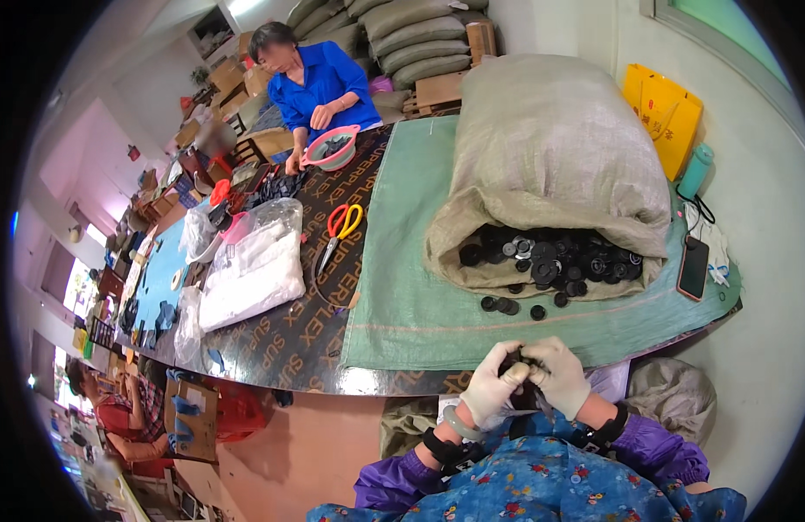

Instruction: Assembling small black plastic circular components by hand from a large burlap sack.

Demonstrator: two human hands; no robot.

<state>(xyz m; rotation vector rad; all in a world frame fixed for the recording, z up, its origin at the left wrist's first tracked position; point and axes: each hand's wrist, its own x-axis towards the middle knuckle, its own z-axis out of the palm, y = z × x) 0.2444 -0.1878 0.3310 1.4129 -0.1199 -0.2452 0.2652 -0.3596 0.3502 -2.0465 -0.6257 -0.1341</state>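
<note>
My left hand [492, 389] and my right hand [559, 376], both in white gloves, meet close in front of me at the table's near edge. Their fingers are closed together around a small black piece [528, 398]. Most of it is hidden by the gloves, so its exact shape cannot be made out. Just beyond my hands lies a large woven sack [559, 130] on its side, its mouth facing me. Black round plastic caps [550, 261] fill the opening. A few loose black caps [538, 312] have spilled onto the green woven sheet [402, 287].
Left of the sheet lie yellow-and-red-handled scissors [340, 233] and white goods in clear plastic [254, 270]. A phone [693, 268], green bottle [696, 170] and yellow paper bag [662, 117] sit at the right. Across the table, a person in blue [328, 87] touches a pink basin [331, 150].
</note>
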